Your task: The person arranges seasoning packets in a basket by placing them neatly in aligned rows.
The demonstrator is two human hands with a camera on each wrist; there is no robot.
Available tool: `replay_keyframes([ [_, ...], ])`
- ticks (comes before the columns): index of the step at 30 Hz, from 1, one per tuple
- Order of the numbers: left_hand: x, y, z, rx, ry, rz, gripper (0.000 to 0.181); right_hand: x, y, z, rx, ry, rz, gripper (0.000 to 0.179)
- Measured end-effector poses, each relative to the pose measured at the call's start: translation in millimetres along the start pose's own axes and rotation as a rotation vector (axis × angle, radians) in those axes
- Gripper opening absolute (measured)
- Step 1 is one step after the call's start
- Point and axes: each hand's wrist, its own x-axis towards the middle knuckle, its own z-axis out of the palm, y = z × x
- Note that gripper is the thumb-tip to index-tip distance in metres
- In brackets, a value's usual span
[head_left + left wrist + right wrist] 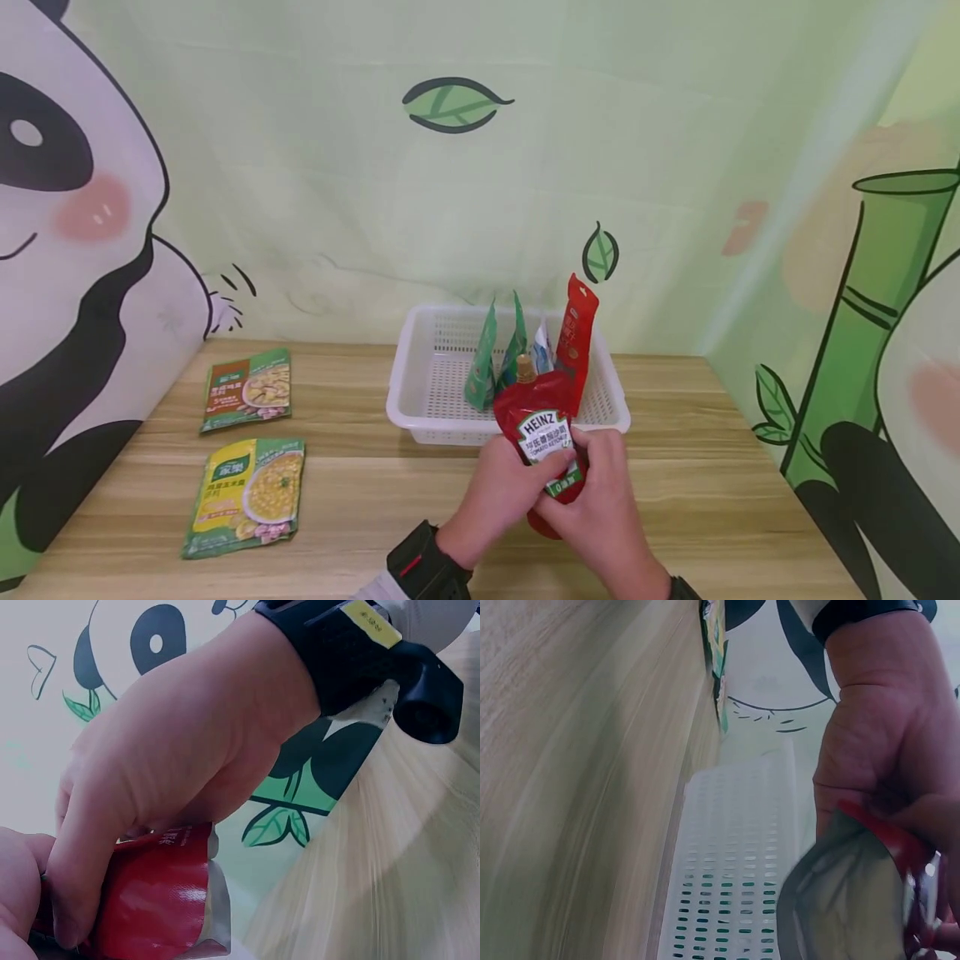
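Panda-and-bamboo backdrop (322, 183) spans the rear. Below it, wood-grain counter (352, 500). White slotted basket (435, 431) on counter, near backdrop. At basket's 5 o'clock: left hand (504, 481) and right hand (603, 492), fingers of both hands curled round the lower part of a red ketchup pouch (542, 429), left thumb across its label. Pouch tilts, cap toward 11 o'clock, in front of basket; contact with rim unclear. Yellow-green packet (243, 498) lies flat at basket's 8 o'clock, brown-green packet (247, 390) at 9. Inside basket, all upright: red packet (576, 342) at 2 o'clock, leaning; two green packets (482, 358) around 10 to 12; blue-white packet (542, 346) near 1.
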Motion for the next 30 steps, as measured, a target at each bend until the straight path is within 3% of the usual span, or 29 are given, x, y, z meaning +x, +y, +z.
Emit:
replay_keyframes([
  [10,-2.8,4.3,-20.4,-0.036,-0.066,-0.01,0.046,-1.2,1,-11,0.214,-0.161,0.069,0.074],
  [16,-4.2,3.9,-32.9,0.025,-0.109,-0.02,0.043,4.7,4,-21,0.418,-0.207,0.146,0.052],
  [19,-5.8,3.8,-37.3,0.06,-0.142,-0.019,0.043,11.6,4,-25,0.487,-0.231,0.206,0.051],
  [24,-10.0,4.5,-40.7,0.126,-0.267,0.048,0.04,25.0,5,-31,0.528,-0.316,0.255,0.058],
  [30,-14.7,6.2,-42.4,0.138,-0.483,0.109,0.038,36.4,2,-36,0.704,-0.526,0.249,0.055],
])
